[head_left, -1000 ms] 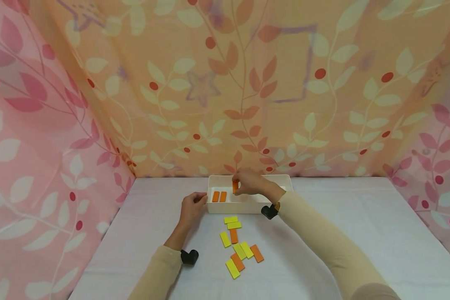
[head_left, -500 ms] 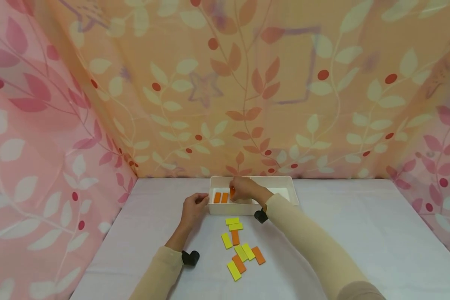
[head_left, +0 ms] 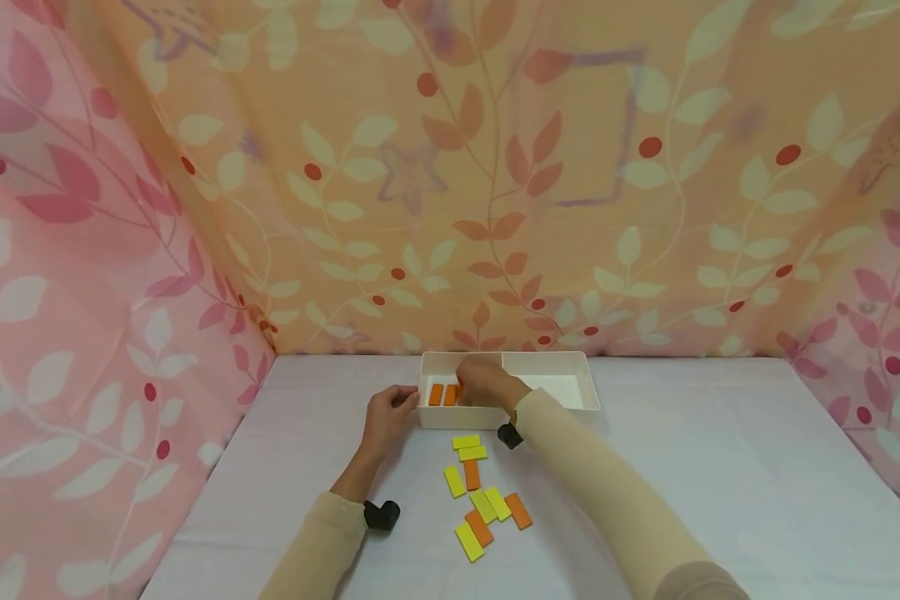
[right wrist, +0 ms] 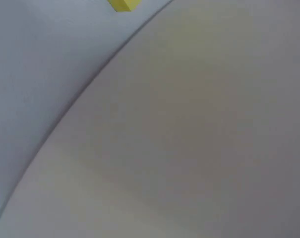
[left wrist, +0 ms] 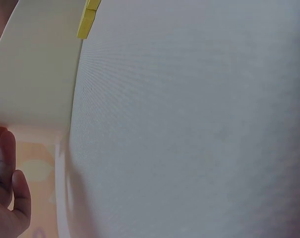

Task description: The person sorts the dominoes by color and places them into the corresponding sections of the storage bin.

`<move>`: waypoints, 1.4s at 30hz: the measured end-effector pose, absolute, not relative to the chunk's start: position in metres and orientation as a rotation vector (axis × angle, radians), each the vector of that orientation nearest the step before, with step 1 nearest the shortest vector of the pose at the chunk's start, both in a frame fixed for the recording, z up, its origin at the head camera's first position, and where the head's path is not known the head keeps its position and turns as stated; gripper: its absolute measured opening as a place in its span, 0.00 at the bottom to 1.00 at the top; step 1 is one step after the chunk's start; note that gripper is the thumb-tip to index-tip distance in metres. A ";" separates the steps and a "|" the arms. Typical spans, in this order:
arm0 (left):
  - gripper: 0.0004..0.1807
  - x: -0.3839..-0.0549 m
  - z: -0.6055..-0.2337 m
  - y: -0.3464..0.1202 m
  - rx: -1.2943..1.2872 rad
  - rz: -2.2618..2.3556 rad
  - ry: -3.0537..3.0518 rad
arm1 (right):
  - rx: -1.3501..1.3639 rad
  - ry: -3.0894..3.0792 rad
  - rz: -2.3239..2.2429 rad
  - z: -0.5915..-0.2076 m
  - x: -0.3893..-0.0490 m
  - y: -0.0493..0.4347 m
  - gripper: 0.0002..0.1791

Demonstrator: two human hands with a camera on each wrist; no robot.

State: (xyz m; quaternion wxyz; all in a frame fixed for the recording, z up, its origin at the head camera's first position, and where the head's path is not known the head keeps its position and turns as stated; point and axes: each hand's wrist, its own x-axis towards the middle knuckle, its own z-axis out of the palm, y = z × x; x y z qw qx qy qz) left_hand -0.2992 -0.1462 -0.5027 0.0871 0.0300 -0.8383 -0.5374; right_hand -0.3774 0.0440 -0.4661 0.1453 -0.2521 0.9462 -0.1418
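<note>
In the head view my right hand [head_left: 483, 383] reaches down into the left compartment of a white two-part box [head_left: 510, 417]. It pinches an orange domino-like tile [head_left: 461, 392], mostly hidden by the fingers. Just left of it, two orange tiles [head_left: 437, 395] lie side by side on the box floor. My left hand [head_left: 386, 421] touches the box's left end from outside; in the left wrist view its fingers [left wrist: 7, 151] meet the end wall. The right wrist view shows mostly the blurred box wall, with the hand out of sight.
Several yellow tiles [head_left: 469, 542] and a few orange tiles [head_left: 517, 511] lie scattered on the white tablecloth [head_left: 720, 467] before the box. The right compartment's pale floor [head_left: 558, 389] shows beyond a divider. A patterned curtain [head_left: 570, 250] hangs right behind the box.
My right hand has moved left and lower in the left compartment, bringing its orange tile next to the two lying there. The left hand stays at the box's end.
</note>
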 end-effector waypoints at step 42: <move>0.13 -0.300 -0.503 -0.147 0.094 -1.624 -2.498 | -1.098 2.672 -0.660 -0.405 -0.324 0.084 0.22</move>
